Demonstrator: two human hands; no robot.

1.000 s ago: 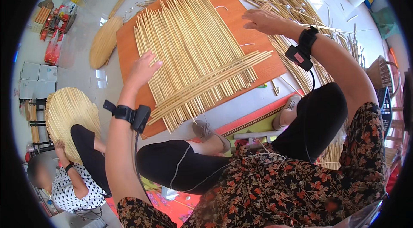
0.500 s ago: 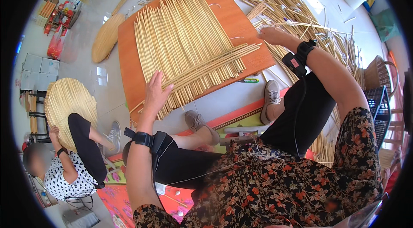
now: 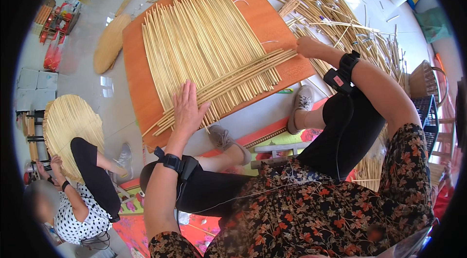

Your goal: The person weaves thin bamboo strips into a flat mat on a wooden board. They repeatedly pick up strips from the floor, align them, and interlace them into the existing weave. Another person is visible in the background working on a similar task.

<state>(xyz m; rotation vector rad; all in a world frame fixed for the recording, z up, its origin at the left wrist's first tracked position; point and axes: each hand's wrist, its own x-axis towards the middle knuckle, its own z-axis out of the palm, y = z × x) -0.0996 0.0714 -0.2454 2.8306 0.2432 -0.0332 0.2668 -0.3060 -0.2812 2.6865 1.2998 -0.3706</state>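
1. Red label (image 3: 338,81) on wrist unit: I can't read it.
2. Crosswise stalks (image 3: 243,77) near board's (image 3: 258,14) lower edge; margin rightward.
3. Left hand (image 3: 188,112) flat over them, grasping nothing; right hand (image 3: 307,47) curled at their ends, grip unclear.

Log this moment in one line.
Left hand: over thin tan crosswise stalks; right hand: at their right ends; beneath: pale stalk row, orange board

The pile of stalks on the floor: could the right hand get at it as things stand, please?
Probably yes: the right hand is at the edge of the orange board, beside the pile of stalks; nothing visible blocks the way, though the hand seems busy at the crosswise stalks.
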